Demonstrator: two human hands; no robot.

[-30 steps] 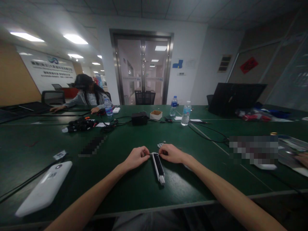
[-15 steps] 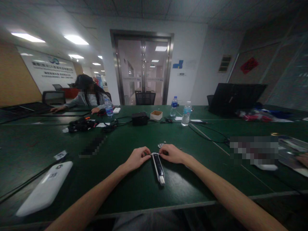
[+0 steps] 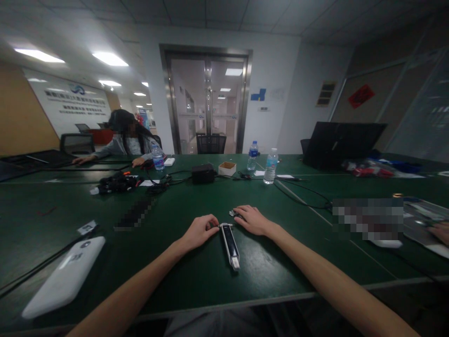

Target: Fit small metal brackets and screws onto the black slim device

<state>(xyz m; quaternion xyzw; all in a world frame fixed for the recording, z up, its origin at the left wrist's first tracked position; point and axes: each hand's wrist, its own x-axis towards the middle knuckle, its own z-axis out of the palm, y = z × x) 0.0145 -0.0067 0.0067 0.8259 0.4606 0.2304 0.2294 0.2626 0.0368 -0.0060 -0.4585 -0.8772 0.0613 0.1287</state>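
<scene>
A slim black-and-white bar-shaped device (image 3: 230,244) lies lengthwise on the green table (image 3: 196,276) in front of me. My left hand (image 3: 200,230) rests at its far end with fingers curled into a pinch against that end. My right hand (image 3: 253,219) lies just beyond and to the right of the device, fingers stretched forward and flat, their tips on small metal parts (image 3: 233,213) on the table.
A white oblong case (image 3: 65,276) and a cable lie at the near left. Water bottles (image 3: 271,165), a small open box (image 3: 227,168), a black adapter (image 3: 203,173) and cables sit mid-table. A laptop (image 3: 342,141) stands right. A person sits far left; another hand shows at the right edge.
My right hand has left the device's far end and reached forward onto the small metal parts, fingers now extended. My left hand has stayed at the device's end.
</scene>
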